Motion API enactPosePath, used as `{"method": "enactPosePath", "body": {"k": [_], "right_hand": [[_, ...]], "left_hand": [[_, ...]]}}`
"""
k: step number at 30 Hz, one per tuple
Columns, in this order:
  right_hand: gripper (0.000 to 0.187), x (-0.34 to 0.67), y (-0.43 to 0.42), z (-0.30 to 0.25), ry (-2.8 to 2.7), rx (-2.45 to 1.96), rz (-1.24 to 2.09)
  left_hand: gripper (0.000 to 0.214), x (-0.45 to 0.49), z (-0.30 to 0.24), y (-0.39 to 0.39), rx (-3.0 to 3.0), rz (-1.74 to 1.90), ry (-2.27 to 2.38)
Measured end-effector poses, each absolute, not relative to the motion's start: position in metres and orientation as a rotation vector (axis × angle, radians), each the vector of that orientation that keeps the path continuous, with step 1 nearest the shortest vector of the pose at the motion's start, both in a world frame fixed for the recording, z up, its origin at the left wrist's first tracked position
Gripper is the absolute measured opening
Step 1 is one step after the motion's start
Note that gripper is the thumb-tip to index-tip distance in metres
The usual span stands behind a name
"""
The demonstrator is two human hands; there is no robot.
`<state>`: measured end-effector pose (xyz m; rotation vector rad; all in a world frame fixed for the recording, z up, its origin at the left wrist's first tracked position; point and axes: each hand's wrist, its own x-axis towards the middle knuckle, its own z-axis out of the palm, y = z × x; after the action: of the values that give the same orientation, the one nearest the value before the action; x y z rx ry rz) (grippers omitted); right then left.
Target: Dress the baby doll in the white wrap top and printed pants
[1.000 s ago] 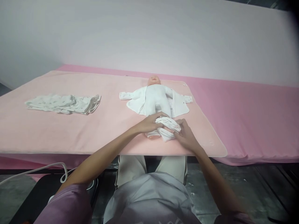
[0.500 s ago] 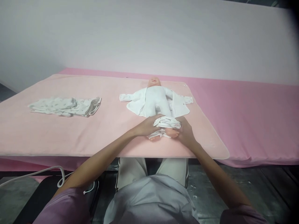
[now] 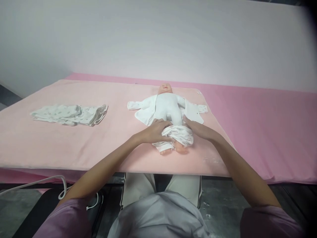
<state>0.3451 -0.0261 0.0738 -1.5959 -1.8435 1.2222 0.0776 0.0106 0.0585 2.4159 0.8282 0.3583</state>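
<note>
A baby doll lies on its back, head away from me and feet toward me. Its white top is spread open on both sides of its body. White patterned baby pants are bunched around its lower legs, and its feet poke out of the hems. From the left, my left hand grips the pants, thumb across the near side and fingers over the far side. On the right, my right hand is open, fingers stretched along the doll's leg just above the bunched cloth.
A folded patterned garment lies on the left of the pale pink mat. Beneath the mat is a darker pink sheet. A white wall rises behind. A white cable hangs near my left elbow.
My right hand has let go of the pants and slid up beside the leg, fingers straightened. The bunched pants look looser and wider, and more of the feet shows.
</note>
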Motion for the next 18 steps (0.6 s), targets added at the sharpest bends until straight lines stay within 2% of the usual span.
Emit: {"method": "enactPosePath", "body": {"k": [2,4,10,14,18], "right_hand": [[0.068,0.327,-0.017,0.081,-1.883,-1.823,1.089],[0.063,0.312,-0.01,0.085,-2.013,-1.868,1.013],[0.058,0.301,-0.007,0.084,-2.427,-1.35,0.973],[0.038,0.302,-0.013,0.081,-2.561,-1.216,0.816],[0.03,0.308,-0.014,0.087,-2.722,-1.164,0.934]], "left_hand": [[0.058,0.081,0.06,0.014,2.405,0.338,0.842],[0.057,0.078,0.062,0.019,2.363,0.334,0.854],[0.042,0.053,0.071,0.032,2.122,0.277,0.701],[0.039,0.052,0.071,0.034,2.151,0.303,0.638],[0.034,0.051,0.072,0.034,2.268,0.175,0.533]]}}
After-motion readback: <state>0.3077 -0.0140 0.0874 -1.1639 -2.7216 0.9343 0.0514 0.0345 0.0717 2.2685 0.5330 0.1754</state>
